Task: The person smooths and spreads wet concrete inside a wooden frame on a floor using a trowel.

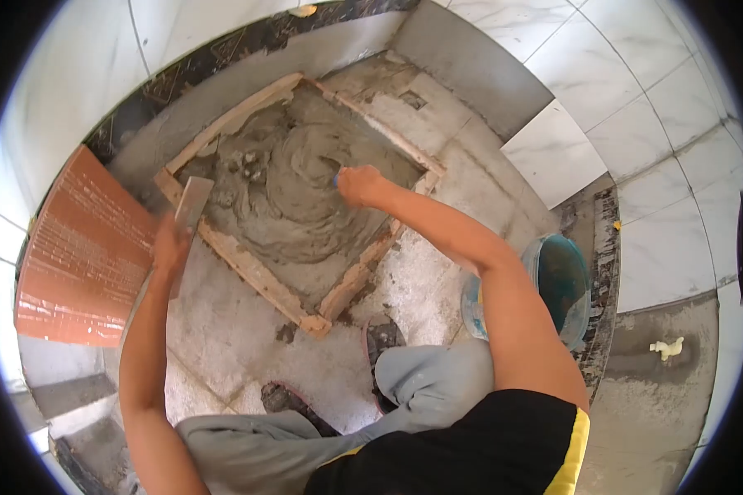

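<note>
A square wooden frame (248, 271) lies on the floor, filled with wet grey mortar (293, 194). My right hand (359, 185) is closed on a tool with a blue handle whose blade is hidden in the mortar near the frame's far right side. My left hand (171, 245) holds a flat metal trowel (193, 203) upright at the frame's near left edge. I am crouched over the frame, knees and sandalled feet just below it.
A red brick-patterned tile (82, 252) leans at the left. A blue bucket (557, 285) stands by my right arm. A white marble tile (557, 153) lies at the right, with white tiled walls around and a dark border strip (223, 49) behind.
</note>
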A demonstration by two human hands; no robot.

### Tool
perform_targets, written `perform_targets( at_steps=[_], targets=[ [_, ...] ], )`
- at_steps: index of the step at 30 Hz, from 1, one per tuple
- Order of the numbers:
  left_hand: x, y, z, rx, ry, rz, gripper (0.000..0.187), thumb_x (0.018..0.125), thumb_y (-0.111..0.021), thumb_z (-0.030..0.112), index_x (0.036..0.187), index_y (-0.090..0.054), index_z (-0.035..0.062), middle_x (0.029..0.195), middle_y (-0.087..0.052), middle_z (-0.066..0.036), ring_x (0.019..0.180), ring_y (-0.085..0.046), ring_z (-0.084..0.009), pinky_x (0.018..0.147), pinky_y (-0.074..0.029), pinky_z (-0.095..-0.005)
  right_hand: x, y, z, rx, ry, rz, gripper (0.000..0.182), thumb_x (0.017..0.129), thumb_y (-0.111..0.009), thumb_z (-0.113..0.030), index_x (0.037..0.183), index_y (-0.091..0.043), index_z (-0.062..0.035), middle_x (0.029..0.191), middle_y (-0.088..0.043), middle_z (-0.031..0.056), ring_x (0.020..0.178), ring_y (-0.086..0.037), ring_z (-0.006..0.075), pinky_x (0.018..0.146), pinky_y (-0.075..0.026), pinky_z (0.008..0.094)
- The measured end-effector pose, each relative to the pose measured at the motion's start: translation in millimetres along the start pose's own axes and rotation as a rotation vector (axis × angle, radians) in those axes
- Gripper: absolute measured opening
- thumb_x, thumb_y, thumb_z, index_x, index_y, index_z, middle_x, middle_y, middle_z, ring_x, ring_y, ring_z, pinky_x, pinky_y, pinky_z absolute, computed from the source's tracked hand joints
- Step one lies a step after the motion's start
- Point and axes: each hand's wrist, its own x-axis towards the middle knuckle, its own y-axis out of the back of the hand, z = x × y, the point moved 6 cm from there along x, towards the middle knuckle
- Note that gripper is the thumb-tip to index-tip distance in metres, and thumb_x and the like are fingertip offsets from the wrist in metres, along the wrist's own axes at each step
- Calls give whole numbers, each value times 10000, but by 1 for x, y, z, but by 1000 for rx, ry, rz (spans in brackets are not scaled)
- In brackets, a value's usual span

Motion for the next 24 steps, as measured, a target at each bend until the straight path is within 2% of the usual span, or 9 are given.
perform_targets(
  at_steps=[2,3,4,7,10,14,17,20,24],
  targets=[
    [-1,23,26,-9,-140,71,520,900,-644,126,1368,-480,-32,1308,-568,-249,1231,-538,-376,1039,-403,-427,-23,50,-10,63,36,-160,98,770,-663,-117,788,-733,-52,800,-690,115,824,-717,311,589,-544,427],
    [-7,42,66,-45,-32,75,529,894,-639,104,1382,-479,-25,1345,-549,-238,1270,-517,-357,1059,-394,-444,-49,73,-21,-10,112,-5,113,774,-671,-141,813,-745,-64,794,-693,106,779,-712,308,574,-538,439],
    [28,31,21,-29,-264,87,499,895,-627,75,1365,-498,-27,1351,-554,-221,1266,-525,-349,1046,-406,-431,-60,59,-25,69,50,-57,122,781,-668,-150,816,-750,-66,824,-692,125,792,-703,282,580,-536,440],
    [71,35,17,-216,-135,178,451,937,-602,90,1357,-495,-37,1266,-612,-212,1151,-597,-327,969,-450,-381,-46,-37,-22,156,154,8,159,722,-687,-112,847,-710,-17,941,-675,149,862,-683,301,627,-550,408],
    [96,39,37,-306,-207,170,479,945,-616,123,1374,-479,-40,1296,-587,-214,1176,-576,-329,989,-433,-387,-46,45,-22,118,-54,-435,191,730,-674,-86,901,-732,-25,1004,-680,157,931,-694,318,663,-560,408],
    [100,45,78,-337,-200,206,490,945,-611,131,1380,-469,-44,1309,-564,-211,1203,-547,-333,1006,-409,-391,-77,14,-43,155,-84,-144,229,742,-696,-88,951,-737,-5,1089,-686,151,922,-699,323,696,-557,463],
    [105,23,102,-398,-288,124,500,946,-605,136,1388,-459,-47,1306,-561,-217,1207,-540,-340,1005,-404,-390,-52,-30,-37,145,-2,-227,246,730,-704,-105,947,-740,5,1083,-687,156,914,-702,323,695,-555,477],
    [98,36,118,-290,-279,65,503,942,-597,128,1389,-458,-54,1314,-559,-216,1216,-536,-341,1013,-402,-390,-67,45,-41,133,-2,-494,262,719,-708,-115,935,-736,30,1080,-689,163,915,-699,331,707,-555,478],
    [84,39,116,-160,-334,100,533,946,-620,174,1393,-454,-64,1351,-547,-210,1245,-526,-317,1045,-391,-387,-78,7,-43,257,41,-220,204,737,-685,-117,880,-732,21,964,-706,176,862,-698,326,663,-558,436]
  ],
)
